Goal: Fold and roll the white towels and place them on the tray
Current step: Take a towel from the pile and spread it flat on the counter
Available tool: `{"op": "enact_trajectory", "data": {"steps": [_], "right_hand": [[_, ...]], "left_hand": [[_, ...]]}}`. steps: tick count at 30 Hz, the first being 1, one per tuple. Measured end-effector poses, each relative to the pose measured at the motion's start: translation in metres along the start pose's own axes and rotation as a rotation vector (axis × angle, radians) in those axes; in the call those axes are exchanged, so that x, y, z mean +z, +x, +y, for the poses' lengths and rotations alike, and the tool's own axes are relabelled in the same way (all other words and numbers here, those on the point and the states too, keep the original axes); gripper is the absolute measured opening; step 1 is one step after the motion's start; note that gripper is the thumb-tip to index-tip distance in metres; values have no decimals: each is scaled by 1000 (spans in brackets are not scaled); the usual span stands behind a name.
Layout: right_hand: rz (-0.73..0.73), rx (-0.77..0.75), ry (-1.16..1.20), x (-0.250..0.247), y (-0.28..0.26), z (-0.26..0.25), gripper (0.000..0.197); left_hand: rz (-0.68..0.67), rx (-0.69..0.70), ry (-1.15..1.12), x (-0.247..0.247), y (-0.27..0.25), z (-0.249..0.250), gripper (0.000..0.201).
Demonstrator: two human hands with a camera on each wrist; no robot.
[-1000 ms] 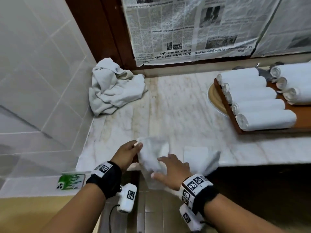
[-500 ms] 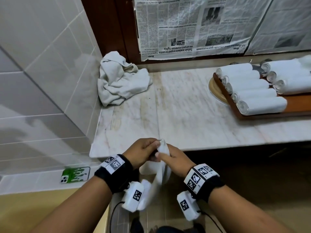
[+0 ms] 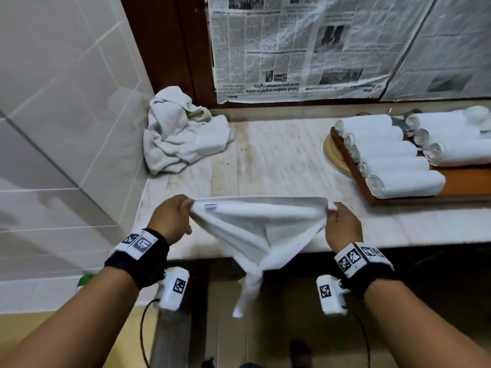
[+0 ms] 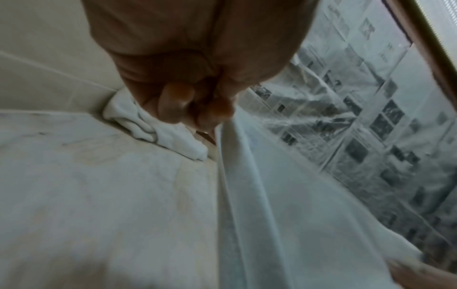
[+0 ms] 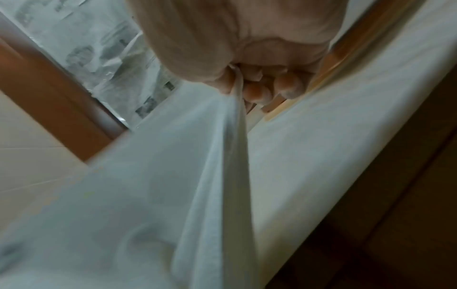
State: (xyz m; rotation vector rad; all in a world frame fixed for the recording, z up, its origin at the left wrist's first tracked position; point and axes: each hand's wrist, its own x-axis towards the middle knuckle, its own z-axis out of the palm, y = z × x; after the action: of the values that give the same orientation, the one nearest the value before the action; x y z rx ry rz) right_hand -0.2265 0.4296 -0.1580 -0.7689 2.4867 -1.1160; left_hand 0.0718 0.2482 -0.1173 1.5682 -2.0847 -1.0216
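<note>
A white towel (image 3: 259,229) hangs stretched between my two hands over the front edge of the marble counter (image 3: 279,160). My left hand (image 3: 176,215) pinches its left corner, and my right hand (image 3: 338,221) pinches the right corner. The towel's middle sags to a point below the counter edge. In the left wrist view the left hand (image 4: 197,105) grips the cloth (image 4: 284,215); in the right wrist view the right hand (image 5: 249,84) holds the towel (image 5: 173,185) the same way. Several rolled white towels (image 3: 398,160) lie on the wooden tray (image 3: 462,187) at the right.
A crumpled pile of white towels (image 3: 180,136) sits in the counter's back left corner against the tiled wall (image 3: 66,115). Newspaper (image 3: 305,49) covers the window behind. A round plate (image 3: 334,158) pokes out from under the tray's left end.
My hands were together on the bunched towel half a second ago. They have moved apart and pulled the towel's top edge taut between them.
</note>
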Motion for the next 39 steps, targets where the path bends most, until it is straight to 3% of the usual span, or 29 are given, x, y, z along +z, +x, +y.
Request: {"op": "enact_trajectory", "data": {"steps": [3, 6, 10, 16, 21, 23, 28, 34, 39], "right_hand": [[-5, -87, -24, -13, 23, 7, 22], [-15, -139, 17, -16, 49, 11, 22], [-72, -103, 76, -18, 76, 19, 22], [-297, -142, -15, -29, 94, 23, 26], [-403, -71, -109, -28, 99, 48, 38], [-509, -106, -179, -27, 97, 62, 37], [-483, -167, -236, -28, 105, 76, 36], [-283, -194, -160, -57, 149, 26, 34], [-234, -48, 312, -60, 204, -26, 22]], "left_hand": [[-7, -88, -199, 13, -4, 13, 28], [14, -180, -535, 27, -6, 32, 28], [63, -304, -791, 49, -8, 57, 26], [51, -423, -635, 86, -12, 68, 32], [-188, -654, -457, 122, -43, 40, 37], [-171, -694, -434, 126, -55, 27, 31], [67, -563, -624, 105, -46, 34, 23], [236, -268, -572, 85, 11, 88, 25], [283, -112, -532, 68, 81, 135, 24]]}}
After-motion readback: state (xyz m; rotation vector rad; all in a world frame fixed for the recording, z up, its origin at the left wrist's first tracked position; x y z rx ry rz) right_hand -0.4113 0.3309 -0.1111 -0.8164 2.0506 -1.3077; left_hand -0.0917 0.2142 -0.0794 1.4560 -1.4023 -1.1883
